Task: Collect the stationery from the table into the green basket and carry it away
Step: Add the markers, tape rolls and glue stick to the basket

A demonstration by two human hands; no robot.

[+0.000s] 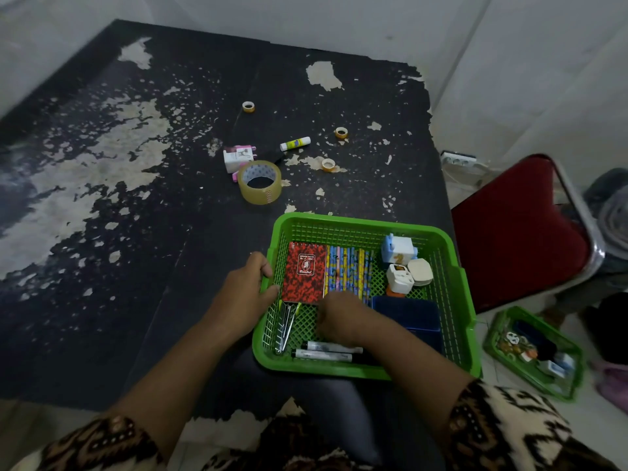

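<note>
Green basket [360,222] is being held at the near right edge of a dark, peeling surface [136,266]. Its left rim is being gripped by the left grip [244,290], with the fingers curled over the edge. The right grip [343,317] is being rested inside the basket, knuckles up and fingers curled downward, just beyond two markers [326,351]. Whether anything is being pinched by it cannot be told.

Several things are being carried in the basket: a red notebook [302,273] beside a row of patterned pencils [348,271], a blue box [407,314], metal scissors [285,326], and small white items in the far right corner.

More stationery is being left out on the surface beyond the basket. A large clear tape roll [260,181] is lying nearest, touching a pink and white item [238,158]. A glue stick [295,143] and three small tape rolls [328,164] are scattered farther back, apart from each other.

A red chair [516,232] is being shown to the right, with a second green basket [533,351] on the floor.
</note>
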